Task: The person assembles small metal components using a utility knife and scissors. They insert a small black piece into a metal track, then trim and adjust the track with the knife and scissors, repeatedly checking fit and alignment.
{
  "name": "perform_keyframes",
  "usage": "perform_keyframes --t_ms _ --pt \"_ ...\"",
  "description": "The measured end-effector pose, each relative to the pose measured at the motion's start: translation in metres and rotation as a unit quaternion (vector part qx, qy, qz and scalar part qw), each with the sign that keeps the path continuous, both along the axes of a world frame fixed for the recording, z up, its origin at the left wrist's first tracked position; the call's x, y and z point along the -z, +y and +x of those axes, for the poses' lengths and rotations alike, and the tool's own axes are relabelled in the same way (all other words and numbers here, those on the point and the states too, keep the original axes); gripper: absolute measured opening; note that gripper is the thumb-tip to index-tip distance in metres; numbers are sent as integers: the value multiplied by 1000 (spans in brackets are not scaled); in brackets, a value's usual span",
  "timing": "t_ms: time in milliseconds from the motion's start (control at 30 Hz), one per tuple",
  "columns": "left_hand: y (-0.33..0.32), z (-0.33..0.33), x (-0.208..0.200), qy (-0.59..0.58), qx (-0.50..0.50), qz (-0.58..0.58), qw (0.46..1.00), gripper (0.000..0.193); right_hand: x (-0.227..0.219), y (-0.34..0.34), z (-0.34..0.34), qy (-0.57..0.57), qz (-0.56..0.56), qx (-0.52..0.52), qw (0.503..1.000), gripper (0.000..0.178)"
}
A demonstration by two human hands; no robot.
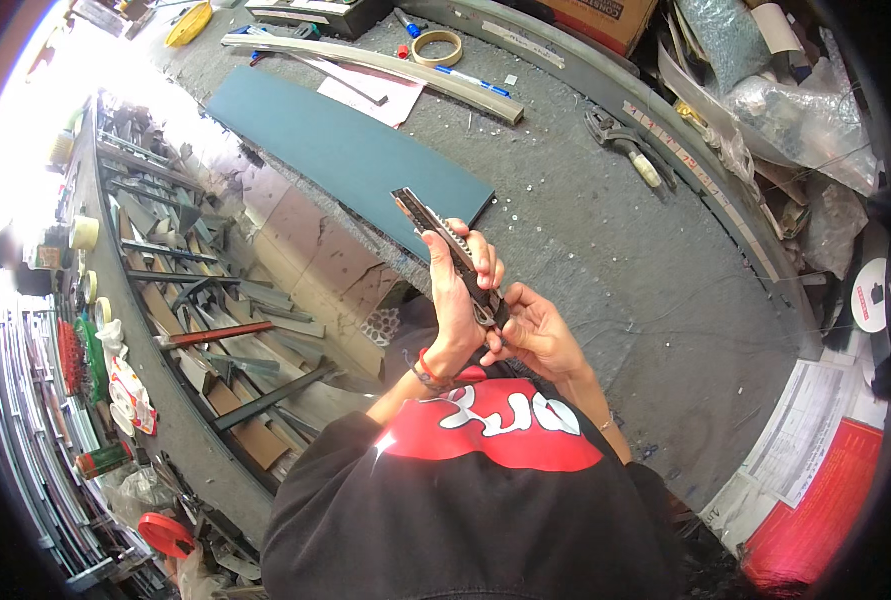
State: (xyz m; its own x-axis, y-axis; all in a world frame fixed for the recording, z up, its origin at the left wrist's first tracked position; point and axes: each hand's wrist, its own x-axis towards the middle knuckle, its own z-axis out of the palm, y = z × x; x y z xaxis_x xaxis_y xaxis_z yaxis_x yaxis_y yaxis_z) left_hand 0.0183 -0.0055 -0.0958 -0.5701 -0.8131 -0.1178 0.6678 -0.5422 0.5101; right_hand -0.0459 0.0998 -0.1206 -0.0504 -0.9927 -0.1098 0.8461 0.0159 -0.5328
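A long utility knife is being held up over the near edge of the desk, well clear of its surface. The left hand is being wrapped around the middle of the handle, fingers closed over it, with the blade end pointing up and away towards the dark teal board. The right hand is being kept at the rear end of the handle, its fingers curled and pinching there; exactly what is being pressed or pulled at that end cannot be told.

Judged from this pose, the rear of the knife is being worked while the body is being steadied. It is being done best with the blade end kept aimed away from both hands, the left grip kept behind the cutting edge, and the force from the right hand applied along the handle's length so that nothing is being jerked sideways.

The knife is looking slim, straight and hard-edged, with a metal channel and darker ribbed grip. The desk is being covered by grey, felt-like fabric, speckled with small scraps. The board is flat, matt and rectangular. Farther off, a roll of tape, a pale curved strip and a wrench are lying on the fabric.
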Motion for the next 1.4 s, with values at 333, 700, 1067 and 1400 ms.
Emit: perform_keyframes --t_ms 333,700,1067,1400 --pt "-9 6 -2 -12 -61 -56 997 38 -32 -1 15 292 139 106 940 20" --pt "-30 14 -2 99 -66 115 986 33 -40 1 19 235 142 183 944 16" --pt "-20 11 -11 74 -59 29 995 30 -45 -2 18 330 147 144 921 19" --pt "-24 11 -8 93 -9 67 993 32 -42 2 21 381 127 177 899 21"
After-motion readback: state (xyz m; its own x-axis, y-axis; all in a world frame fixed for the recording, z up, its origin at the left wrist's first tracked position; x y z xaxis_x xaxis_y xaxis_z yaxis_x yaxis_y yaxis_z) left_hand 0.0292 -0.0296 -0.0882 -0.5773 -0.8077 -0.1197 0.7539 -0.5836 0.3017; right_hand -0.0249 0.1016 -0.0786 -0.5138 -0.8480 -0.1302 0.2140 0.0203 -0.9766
